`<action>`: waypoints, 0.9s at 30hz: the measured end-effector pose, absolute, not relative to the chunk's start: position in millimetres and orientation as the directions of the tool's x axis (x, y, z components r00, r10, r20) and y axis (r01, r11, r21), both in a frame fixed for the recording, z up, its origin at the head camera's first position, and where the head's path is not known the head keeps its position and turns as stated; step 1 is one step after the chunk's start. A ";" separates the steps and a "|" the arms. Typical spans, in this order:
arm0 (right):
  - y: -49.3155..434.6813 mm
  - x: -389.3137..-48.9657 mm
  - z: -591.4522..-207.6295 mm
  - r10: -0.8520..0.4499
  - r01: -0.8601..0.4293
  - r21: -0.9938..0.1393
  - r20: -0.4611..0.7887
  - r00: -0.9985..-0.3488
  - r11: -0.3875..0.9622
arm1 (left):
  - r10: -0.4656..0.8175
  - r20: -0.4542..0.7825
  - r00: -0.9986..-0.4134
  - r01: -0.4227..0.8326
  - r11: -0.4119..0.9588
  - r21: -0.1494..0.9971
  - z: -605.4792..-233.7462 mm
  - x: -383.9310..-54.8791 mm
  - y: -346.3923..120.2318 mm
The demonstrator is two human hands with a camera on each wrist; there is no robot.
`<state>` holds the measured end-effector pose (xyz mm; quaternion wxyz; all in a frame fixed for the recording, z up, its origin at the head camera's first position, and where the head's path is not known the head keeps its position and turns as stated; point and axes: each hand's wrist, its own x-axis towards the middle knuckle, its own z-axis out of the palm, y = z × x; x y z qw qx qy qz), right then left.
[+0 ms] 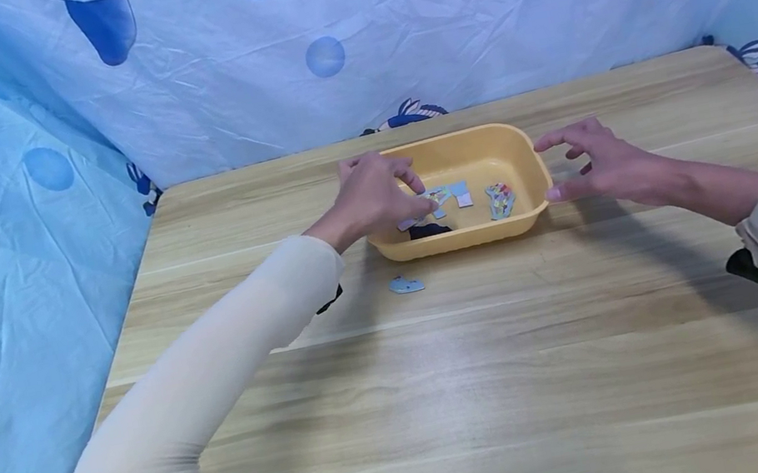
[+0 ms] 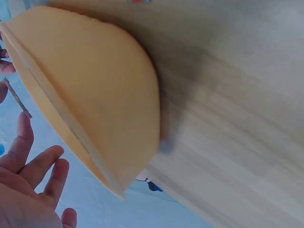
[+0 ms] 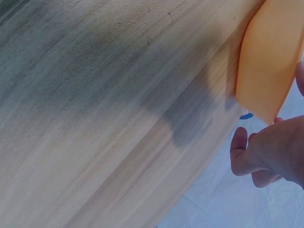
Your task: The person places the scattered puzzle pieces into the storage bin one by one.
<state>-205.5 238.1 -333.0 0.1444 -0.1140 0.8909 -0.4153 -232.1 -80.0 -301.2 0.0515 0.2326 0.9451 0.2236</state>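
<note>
My left hand is over the left side of a yellow plastic basin. Its thumb and index finger pinch a thin puzzle piece, seen edge-on in the left wrist view. Below that hand, several puzzle pieces lie loose on the basin's floor, partly hidden by the fingers. A colourful piece is farther right inside it. My right hand is at the basin's right end, with thumb and index fingertip spread apart against the rim. The other fingers of that hand are loosely bent.
One light-blue puzzle piece lies on the wooden table, just in front of the basin. A blue patterned curtain hangs behind the table and at both sides. A dark shape shows inside the basin's near left part.
</note>
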 end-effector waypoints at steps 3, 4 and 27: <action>238.6 -205.7 -333.7 -0.320 -0.080 -0.774 -0.164 -0.933 0.628 | 0.484 -0.007 -0.875 0.437 0.798 0.415 -301.3 -235.1 -71.6; 238.7 -205.8 -333.9 -0.320 -0.079 -0.774 -0.165 -0.933 0.628 | 0.487 -0.008 -0.873 0.441 0.798 0.411 -301.4 -235.4 -69.0; 240.1 -206.3 -335.1 -0.322 -0.074 -0.787 -0.163 -0.932 0.613 | 0.563 -0.082 -0.822 0.495 0.779 0.384 -321.8 -233.2 -47.0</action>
